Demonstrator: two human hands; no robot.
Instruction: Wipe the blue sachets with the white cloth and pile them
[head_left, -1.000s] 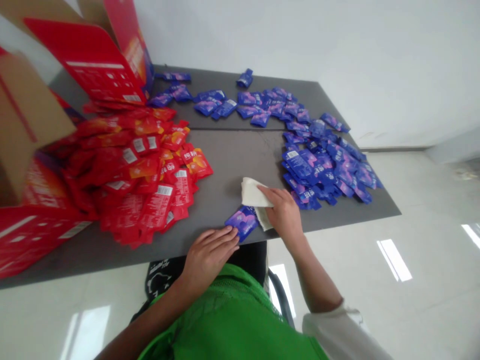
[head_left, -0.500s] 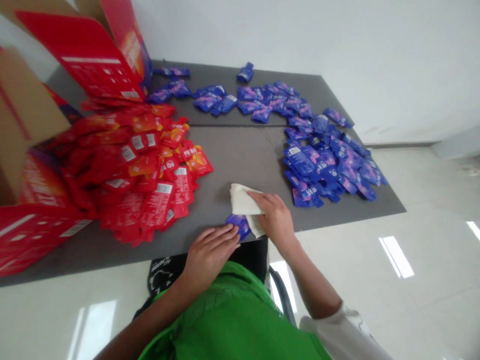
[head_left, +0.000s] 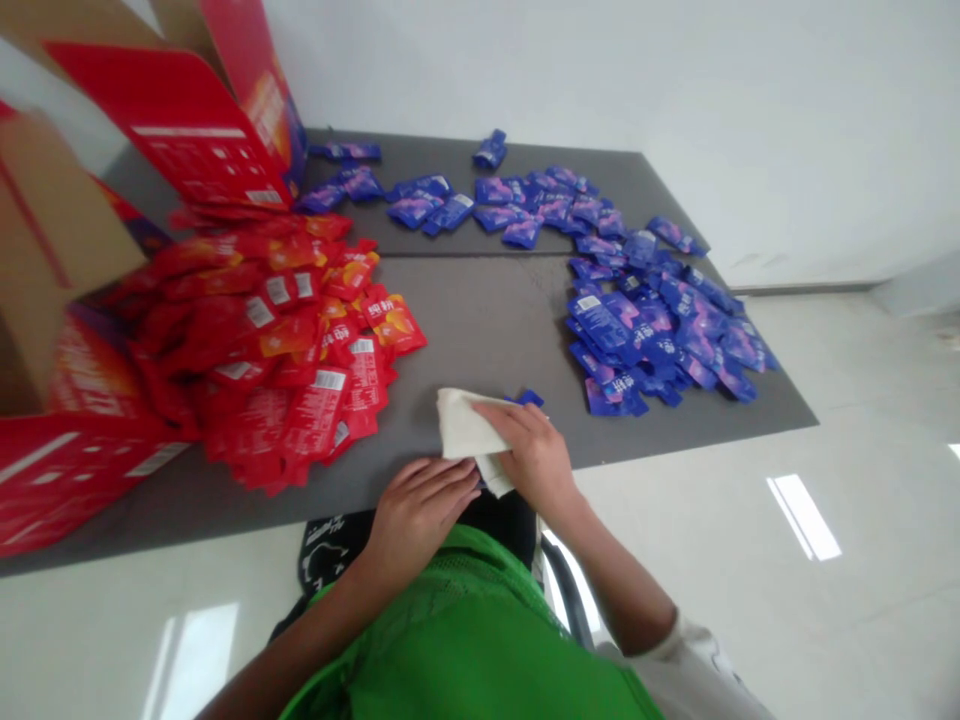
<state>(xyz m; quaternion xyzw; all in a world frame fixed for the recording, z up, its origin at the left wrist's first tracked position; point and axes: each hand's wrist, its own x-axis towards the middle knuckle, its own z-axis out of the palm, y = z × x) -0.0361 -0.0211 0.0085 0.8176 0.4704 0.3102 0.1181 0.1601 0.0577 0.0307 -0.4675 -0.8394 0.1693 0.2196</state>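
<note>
My left hand [head_left: 420, 510] lies at the table's near edge, its fingers together and pressed down on a small blue pouch [head_left: 481, 483]. Only a sliver of that pouch shows beside the fingertips; the cloth covers the rest. A folded cream cloth [head_left: 466, 428] is gripped in my right hand [head_left: 536, 455], which rests over the pouch close to my left fingertips. Just beyond my right knuckles a blue piece [head_left: 529, 397] pokes out, perhaps part of another pouch; most of it is hidden.
To the left spreads a heap of red pouches [head_left: 300, 345], beside open red cartons [head_left: 172, 120]. Blue pouches pile up [head_left: 660, 320] on the right, with more [head_left: 420, 205] along the back of the grey table [head_left: 480, 310]. A white wall [head_left: 480, 60] stands behind.
My right hand and the cloth have moved left and toward me, covering most of the pouch. A blue piece now shows beyond my right hand. The left hand has hardly moved.
</note>
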